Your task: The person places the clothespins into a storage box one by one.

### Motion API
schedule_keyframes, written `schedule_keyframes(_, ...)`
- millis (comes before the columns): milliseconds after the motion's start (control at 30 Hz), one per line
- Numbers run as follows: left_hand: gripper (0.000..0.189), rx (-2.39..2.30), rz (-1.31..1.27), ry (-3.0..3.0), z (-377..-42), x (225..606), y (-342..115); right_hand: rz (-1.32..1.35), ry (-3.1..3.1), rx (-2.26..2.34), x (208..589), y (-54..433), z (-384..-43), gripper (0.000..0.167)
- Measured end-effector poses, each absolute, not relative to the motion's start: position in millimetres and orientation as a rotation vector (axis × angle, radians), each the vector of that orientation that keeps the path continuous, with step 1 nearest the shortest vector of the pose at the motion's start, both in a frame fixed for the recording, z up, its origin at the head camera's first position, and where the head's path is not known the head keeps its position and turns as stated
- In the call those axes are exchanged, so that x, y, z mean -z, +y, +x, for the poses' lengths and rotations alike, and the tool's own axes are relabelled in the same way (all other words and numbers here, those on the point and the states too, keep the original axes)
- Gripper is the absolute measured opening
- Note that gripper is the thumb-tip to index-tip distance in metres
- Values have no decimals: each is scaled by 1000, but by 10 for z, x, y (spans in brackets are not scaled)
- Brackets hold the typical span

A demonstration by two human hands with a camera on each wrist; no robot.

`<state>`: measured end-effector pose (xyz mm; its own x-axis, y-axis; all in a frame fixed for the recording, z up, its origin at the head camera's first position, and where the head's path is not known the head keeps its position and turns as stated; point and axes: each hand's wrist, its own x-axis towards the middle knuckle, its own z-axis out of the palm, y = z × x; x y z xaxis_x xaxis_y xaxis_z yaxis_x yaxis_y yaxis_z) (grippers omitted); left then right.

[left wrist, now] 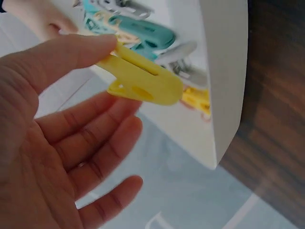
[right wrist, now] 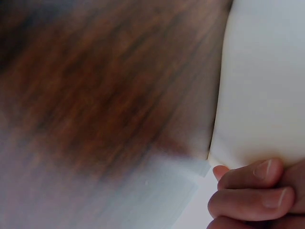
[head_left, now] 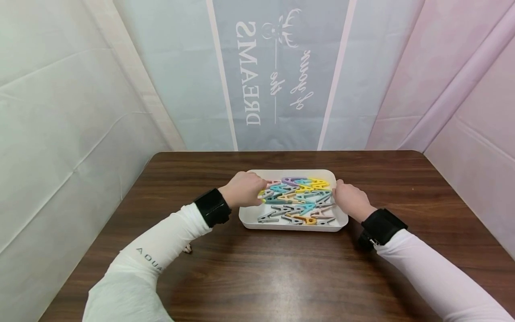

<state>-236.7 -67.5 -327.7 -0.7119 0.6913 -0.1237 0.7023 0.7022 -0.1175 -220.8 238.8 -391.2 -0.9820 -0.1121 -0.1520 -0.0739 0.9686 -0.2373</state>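
Observation:
A white tray [head_left: 293, 227] holds several clothespins [head_left: 307, 208] in yellow, teal, purple, pink and grey, lying flat in loose rows. My left hand [head_left: 243, 188] is over the tray's left side. Between its thumb and index finger it pinches a yellow clothespin [left wrist: 150, 83], whose rounded end points away from the palm; the other fingers are spread below. At the tray's right side, my right hand [head_left: 353, 200] grips the rim. Its fingers [right wrist: 252, 202] are curled against the outer wall, and the thumb side is at the top edge.
The tray stands on a dark brown wooden table [head_left: 257, 273], toward its far side. A small pale object [head_left: 187, 248] lies on the table, partly covered by the left sleeve. Light curtains [head_left: 281, 80] hang behind and at both sides.

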Motion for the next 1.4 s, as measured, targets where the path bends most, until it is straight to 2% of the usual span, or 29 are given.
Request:
schedule_keyframes(233,33,316,1014,2849,-2470,3469,-595,-138,2948,358,3902,2379,-2215,35)
schedule_keyframes(433,29,339,919,2845,-2516,3508,-547,-142,2953,367,3886,2381,-2205,33)
schedule_keyframes(600,39,338,894,2838,-2545,3528,-518,-146,2962,367,3891,2388,-2205,32)
schedule_keyframes(833,33,346,890,2797,-2579,3580,-503,-152,2971,351,3903,2386,-2209,33)
schedule_keyframes(967,39,347,871,2788,-2580,3582,-494,-150,2982,341,3911,2393,-2220,33)
schedule_keyframes(1133,52,329,893,2812,-2538,3545,-545,-145,2990,343,3923,2388,-2213,32)
schedule_keyframes(1300,31,236,913,2882,-2468,3370,-739,-167,2986,345,3931,2370,-2198,32)
schedule_keyframes(1400,39,137,910,2954,-2436,3199,-931,-163,2988,350,3921,2372,-2195,33)
